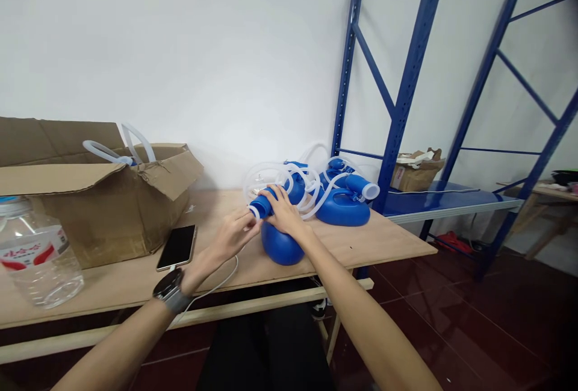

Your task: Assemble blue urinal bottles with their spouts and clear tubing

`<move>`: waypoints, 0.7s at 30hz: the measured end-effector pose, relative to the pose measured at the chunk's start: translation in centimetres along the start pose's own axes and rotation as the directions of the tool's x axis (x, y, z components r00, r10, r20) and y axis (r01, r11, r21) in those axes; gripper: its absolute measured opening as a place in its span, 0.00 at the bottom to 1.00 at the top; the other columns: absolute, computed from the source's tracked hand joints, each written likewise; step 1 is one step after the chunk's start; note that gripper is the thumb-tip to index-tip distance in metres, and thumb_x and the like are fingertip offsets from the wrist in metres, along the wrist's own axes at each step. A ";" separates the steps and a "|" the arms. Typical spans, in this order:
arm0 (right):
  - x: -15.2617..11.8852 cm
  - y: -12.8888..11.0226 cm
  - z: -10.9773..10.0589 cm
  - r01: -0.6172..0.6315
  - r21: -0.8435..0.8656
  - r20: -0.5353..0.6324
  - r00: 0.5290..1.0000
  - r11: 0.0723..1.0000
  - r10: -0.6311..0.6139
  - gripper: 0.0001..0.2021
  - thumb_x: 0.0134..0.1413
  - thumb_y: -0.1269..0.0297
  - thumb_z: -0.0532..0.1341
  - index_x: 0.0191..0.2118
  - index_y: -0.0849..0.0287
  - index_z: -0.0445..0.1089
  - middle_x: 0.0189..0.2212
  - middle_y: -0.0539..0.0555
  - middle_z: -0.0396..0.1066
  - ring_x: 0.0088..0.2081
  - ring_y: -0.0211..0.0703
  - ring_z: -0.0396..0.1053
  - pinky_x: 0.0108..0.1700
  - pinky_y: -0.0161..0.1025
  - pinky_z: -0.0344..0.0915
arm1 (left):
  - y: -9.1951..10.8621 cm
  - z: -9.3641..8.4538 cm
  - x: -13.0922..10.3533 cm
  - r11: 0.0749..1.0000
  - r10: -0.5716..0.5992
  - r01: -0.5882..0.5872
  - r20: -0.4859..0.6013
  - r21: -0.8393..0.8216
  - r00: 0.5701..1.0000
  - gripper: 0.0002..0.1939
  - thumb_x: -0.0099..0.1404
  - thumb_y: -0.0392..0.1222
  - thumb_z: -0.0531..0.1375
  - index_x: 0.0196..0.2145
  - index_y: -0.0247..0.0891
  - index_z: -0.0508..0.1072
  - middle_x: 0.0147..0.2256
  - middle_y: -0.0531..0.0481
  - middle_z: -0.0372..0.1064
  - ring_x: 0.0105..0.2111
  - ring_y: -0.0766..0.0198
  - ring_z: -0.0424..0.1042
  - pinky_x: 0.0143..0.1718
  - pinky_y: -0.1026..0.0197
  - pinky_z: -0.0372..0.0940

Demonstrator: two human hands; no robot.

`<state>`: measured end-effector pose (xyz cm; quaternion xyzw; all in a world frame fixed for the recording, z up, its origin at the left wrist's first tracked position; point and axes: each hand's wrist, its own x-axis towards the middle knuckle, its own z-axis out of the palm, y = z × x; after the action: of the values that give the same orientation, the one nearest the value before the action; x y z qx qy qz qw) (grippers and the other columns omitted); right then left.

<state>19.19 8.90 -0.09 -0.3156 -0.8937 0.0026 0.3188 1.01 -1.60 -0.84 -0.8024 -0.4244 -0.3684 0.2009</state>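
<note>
Near the table's front edge rests a rounded blue urinal bottle, partly hidden by my hands. My right hand is closed over its blue ribbed funnel, which points left. With fingers pinched together, my left hand works at the funnel's white rim; a watch is on that wrist. Just behind, clear hoses lie in loops. Another blue urinal bottle lies to the right, its white-rimmed funnel facing right. More blue parts behind are partly covered.
On the left stands an open cardboard box with hoses sticking out. A phone on a cable and a large clear water bottle are near it. Blue metal racks rise at right, with a small carton on the low shelf.
</note>
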 end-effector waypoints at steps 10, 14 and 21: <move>-0.7 2.4 -0.3 0.087 0.149 -0.038 0.996 0.985 -0.082 0.44 0.53 0.68 0.68 0.73 0.48 0.50 0.72 0.58 0.48 0.74 0.55 0.43 0.73 0.56 0.50 | -5.5 -0.5 -2.3 0.813 -0.582 0.486 0.420 0.320 0.696 0.13 0.67 0.50 0.59 0.29 0.41 0.74 0.35 0.43 0.77 0.35 0.52 0.75 0.32 0.60 0.56; -1.5 2.0 -0.5 0.091 0.125 -0.030 0.996 0.988 -0.088 0.50 0.55 0.60 0.69 0.76 0.44 0.40 0.75 0.57 0.42 0.75 0.56 0.40 0.72 0.56 0.51 | -6.0 1.6 -1.4 0.812 -0.584 0.530 0.378 0.245 0.719 0.14 0.65 0.50 0.59 0.28 0.38 0.75 0.32 0.40 0.77 0.35 0.50 0.76 0.36 0.57 0.62; -1.8 1.2 -0.9 0.035 0.178 0.012 0.999 0.983 -0.038 0.68 0.44 0.50 0.76 0.77 0.53 0.26 0.74 0.68 0.46 0.71 0.63 0.54 0.66 0.57 0.59 | -0.2 1.9 0.8 0.677 -0.544 0.512 0.109 -0.529 0.832 0.42 0.66 0.64 0.57 0.70 0.41 0.53 0.64 0.34 0.64 0.54 0.51 0.74 0.52 0.48 0.70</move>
<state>21.47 8.66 -0.65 -0.2696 -0.8979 0.0789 0.3390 1.90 0.16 -1.41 -0.6577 -0.5110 -0.5369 -0.1347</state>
